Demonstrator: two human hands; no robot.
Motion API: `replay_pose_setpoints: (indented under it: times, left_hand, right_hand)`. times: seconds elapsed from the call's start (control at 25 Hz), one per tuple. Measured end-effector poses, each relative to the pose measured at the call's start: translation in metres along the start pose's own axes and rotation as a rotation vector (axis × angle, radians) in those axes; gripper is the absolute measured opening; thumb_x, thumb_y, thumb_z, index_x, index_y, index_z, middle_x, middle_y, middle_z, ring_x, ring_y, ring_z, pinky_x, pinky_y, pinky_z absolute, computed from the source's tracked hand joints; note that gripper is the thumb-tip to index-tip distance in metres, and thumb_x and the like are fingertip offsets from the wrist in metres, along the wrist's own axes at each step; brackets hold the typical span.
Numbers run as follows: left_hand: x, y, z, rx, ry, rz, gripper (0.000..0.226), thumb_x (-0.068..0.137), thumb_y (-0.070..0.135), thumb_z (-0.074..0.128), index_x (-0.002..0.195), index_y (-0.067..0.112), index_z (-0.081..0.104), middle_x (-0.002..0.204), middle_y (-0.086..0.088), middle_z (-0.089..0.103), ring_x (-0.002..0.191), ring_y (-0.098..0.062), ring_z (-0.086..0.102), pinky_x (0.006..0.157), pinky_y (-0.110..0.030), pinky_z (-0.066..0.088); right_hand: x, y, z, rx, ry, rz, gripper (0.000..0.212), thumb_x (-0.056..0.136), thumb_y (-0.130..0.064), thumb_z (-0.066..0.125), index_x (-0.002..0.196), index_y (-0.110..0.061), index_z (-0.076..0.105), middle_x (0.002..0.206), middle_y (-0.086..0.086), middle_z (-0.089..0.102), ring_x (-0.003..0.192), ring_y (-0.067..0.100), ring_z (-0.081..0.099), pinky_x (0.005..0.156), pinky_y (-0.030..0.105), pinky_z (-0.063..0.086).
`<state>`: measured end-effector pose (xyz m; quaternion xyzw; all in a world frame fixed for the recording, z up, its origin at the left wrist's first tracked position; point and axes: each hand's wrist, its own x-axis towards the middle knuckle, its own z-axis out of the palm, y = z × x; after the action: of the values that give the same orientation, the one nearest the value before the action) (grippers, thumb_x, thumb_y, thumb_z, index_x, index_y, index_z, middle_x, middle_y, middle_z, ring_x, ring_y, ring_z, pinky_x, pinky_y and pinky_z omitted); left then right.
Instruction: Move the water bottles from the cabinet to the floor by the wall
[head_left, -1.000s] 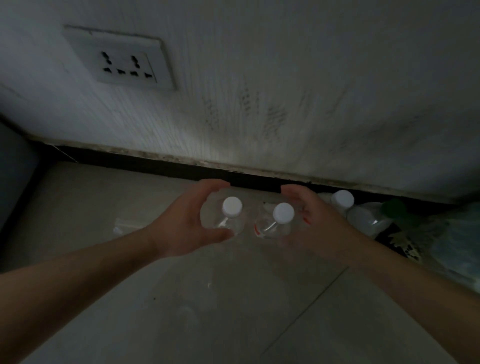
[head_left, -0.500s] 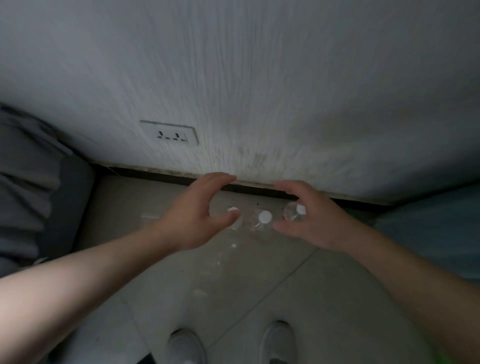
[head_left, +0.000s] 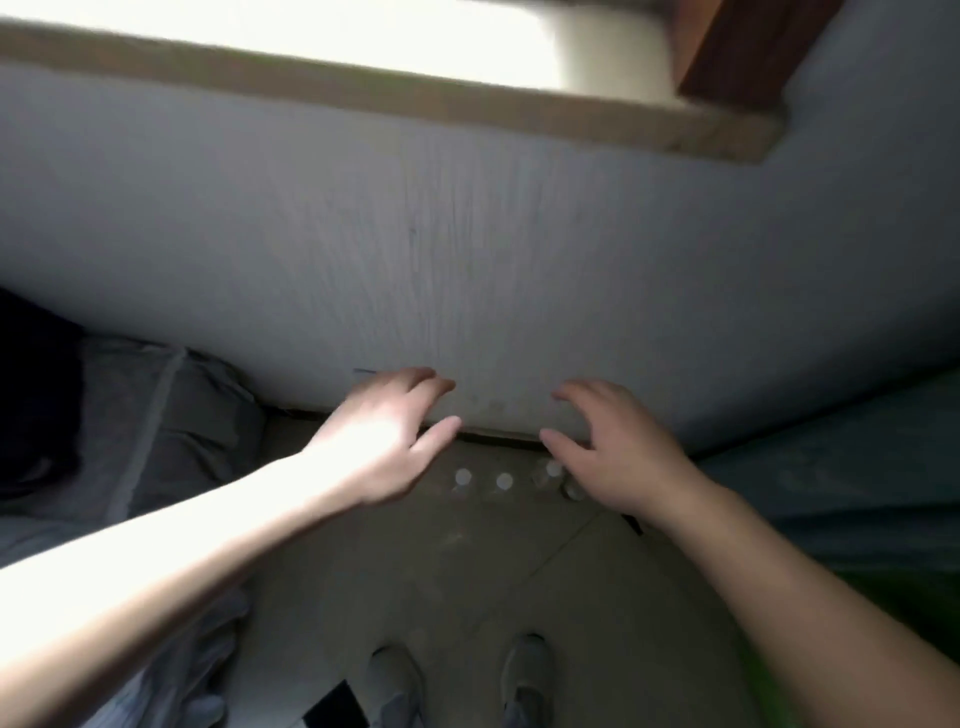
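Along the floor's (head_left: 467, 571) far edge, at the foot of the wall (head_left: 467, 260), four white caps (head_left: 462, 475) show in a row. They mark the bottles (head_left: 504, 481), which stand upright and close together, the rightmost partly hidden by the right hand (head_left: 618, 457). Blur leaves no label readable. Both hands hover above them, fingers spread and loosely bent, holding nothing, and the left hand (head_left: 384, 441) sits over the row's left end. Two shoes (head_left: 395, 680) stand at the floor's near edge.

Strong light comes from the overexposed white window opening (head_left: 363, 41) far above and burns out the person's bare left forearm (head_left: 171, 561). The grey tiled floor (head_left: 441, 571) lies dim. Everything is motion-blurred, and the brown window ledge (head_left: 467, 106) bends near the edges.
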<state>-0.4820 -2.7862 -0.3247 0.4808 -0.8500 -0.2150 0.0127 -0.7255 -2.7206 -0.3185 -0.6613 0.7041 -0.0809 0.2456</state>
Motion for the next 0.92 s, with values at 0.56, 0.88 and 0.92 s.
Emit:
replay_pose_setpoints:
  times: [0.56,0.88,0.92]
  left_hand:
    - [-0.083,0.105,-0.214,-0.017,0.178,-0.064,0.039,0.1,0.03,0.046,0.136,0.018,0.056,0.141,-0.001,0.053,0.132,-0.02,0.045,0.108,-0.033,0.034]
    - [-0.122,0.157,-0.25,-0.011,0.22,-0.144,0.053,0.09,0.038,0.036,0.13,0.015,0.061,0.135,-0.006,0.058,0.127,-0.024,0.051,0.108,-0.035,0.035]
    - [-0.124,0.162,-0.25,-0.001,0.22,-0.149,0.055,0.089,0.04,0.034,0.13,0.015,0.062,0.135,-0.006,0.058,0.127,-0.024,0.051,0.108,-0.036,0.036]
  right_hand:
    - [-0.091,-0.128,-0.193,-0.214,0.114,-0.002,0.041,0.098,-0.037,0.042,0.13,-0.015,0.054,0.137,0.003,0.053,0.13,0.023,0.043,0.11,0.037,0.032]
    - [-0.141,-0.148,-0.239,-0.221,0.119,-0.011,0.039,0.098,-0.036,0.039,0.125,-0.015,0.057,0.134,0.004,0.056,0.127,0.024,0.045,0.11,0.039,0.033]
    - [-0.145,-0.147,-0.242,-0.216,0.114,-0.013,0.039,0.098,-0.036,0.039,0.126,-0.014,0.056,0.134,0.004,0.055,0.128,0.024,0.045,0.11,0.039,0.033]
